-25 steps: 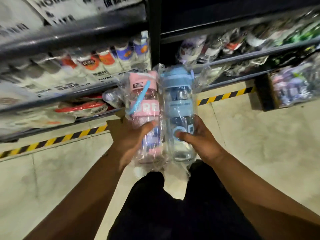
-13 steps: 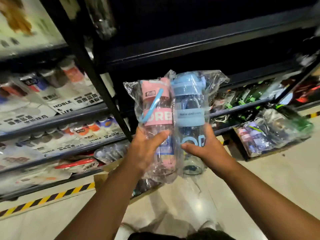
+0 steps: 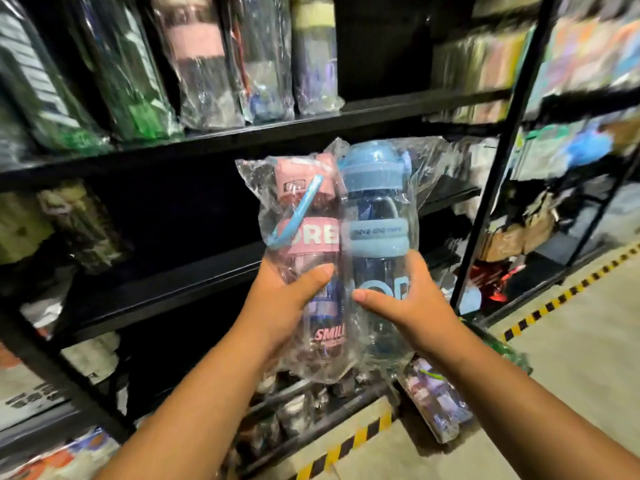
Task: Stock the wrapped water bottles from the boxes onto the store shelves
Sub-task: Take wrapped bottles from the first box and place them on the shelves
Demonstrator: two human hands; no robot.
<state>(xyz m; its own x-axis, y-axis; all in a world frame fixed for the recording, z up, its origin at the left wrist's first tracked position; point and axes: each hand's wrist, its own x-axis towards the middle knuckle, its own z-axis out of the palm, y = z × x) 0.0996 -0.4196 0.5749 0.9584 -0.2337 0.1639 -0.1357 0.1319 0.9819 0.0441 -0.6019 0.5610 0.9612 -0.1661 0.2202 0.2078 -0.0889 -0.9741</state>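
Black metal store shelving (image 3: 156,292) fills the view, w/ a row of plastic-wrapped bottles (image 3: 204,64) standing on the upper shelf board (image 3: 381,112) from 10 to 12 o'clock. A dark stretch of that board sits just right of them, at 12–1.

Dead centre, in the air in front of the shelving & below that board, are two btls. One is a pink-banded clear bottle in loose crinkly wrap (image 3: 304,237), the other a blue-lidded clear bottle in the same wrap (image 3: 375,220). They're upright, side by side, touching. L hand (image 3: 287,306) is curled round the pink one's lower body, thumb across the front. R hand (image 3: 412,306) grips the blue one the same way. Neither is shelved yet.

Risks, as I judge them:
- Fingers grip baggy film, not the btl itself, so one could slide down, esp. if a hand eases off to place first.
- Both are held low w/ most of the length above the fingers, so they could tip fwd on the lift.
- Lids or loose wrap tops could catch the board's front edge at 12.
- Setting in next to the standing row could nudge the end one and topple the rest.
- Black upright post (image 3: 498,161) at 2–3 o'clock could clip the R arm on a swing.
- A drop would land on the wrapped stock on the bottom shelf (image 3: 298,410) at 6.
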